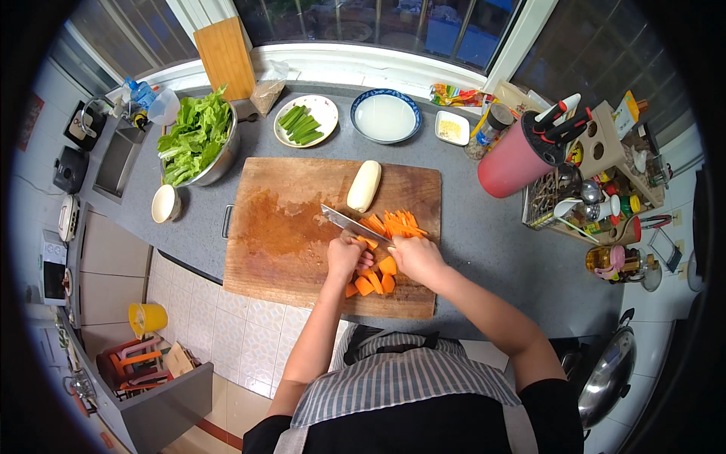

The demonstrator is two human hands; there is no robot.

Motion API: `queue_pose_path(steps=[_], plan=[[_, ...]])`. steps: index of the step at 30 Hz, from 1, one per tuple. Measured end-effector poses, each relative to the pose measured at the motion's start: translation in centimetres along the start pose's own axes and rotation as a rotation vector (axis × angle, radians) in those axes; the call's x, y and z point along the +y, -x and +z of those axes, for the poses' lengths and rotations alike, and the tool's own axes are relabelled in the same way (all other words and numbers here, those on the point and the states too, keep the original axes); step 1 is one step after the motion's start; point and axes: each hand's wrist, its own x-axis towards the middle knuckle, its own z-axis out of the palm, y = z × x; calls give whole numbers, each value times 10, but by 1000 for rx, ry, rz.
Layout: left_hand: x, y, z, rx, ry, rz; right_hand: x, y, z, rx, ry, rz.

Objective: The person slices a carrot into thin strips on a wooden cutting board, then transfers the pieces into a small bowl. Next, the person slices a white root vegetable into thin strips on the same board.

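Observation:
My right hand (417,259) is closed round the handle of a kitchen knife (346,221), its blade slanting up and left across the wooden cutting board (265,261). Curled fingers of my left hand (346,257) press on a carrot piece (368,243) right beside the blade. Thin carrot strips (401,224) lie in a pile beyond the knife. Nearer me, several thick carrot chunks (365,285) rest on the board between my wrists. A peeled, pale, long vegetable (364,186) lies whole near the board's far edge. Wet orange-brown stains mark the board's left part.
Behind the board stand a plate (324,108) of cut green stalks, a blue-rimmed bowl (386,116) of cloudy liquid and a small white dish (452,128). Leafy greens (195,136) fill a metal bowl at left. A red knife block (516,157) stands at right. A drawer (166,397) hangs open lower left.

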Motion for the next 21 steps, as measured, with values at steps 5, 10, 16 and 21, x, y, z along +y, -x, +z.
queue_pose_path(steps=[5,10,16,21], plan=[[1,4,2,11,9,-17,7,-5,5,58,-91,-17],[4,3,3,23,37,31,3,2,-8,23,-41,-45],[2,5,3,26,16,-25,4,3,-16,-35,33,-71],[-4,2,7,50,19,24,5,-4,-10,-44,3,-49]])
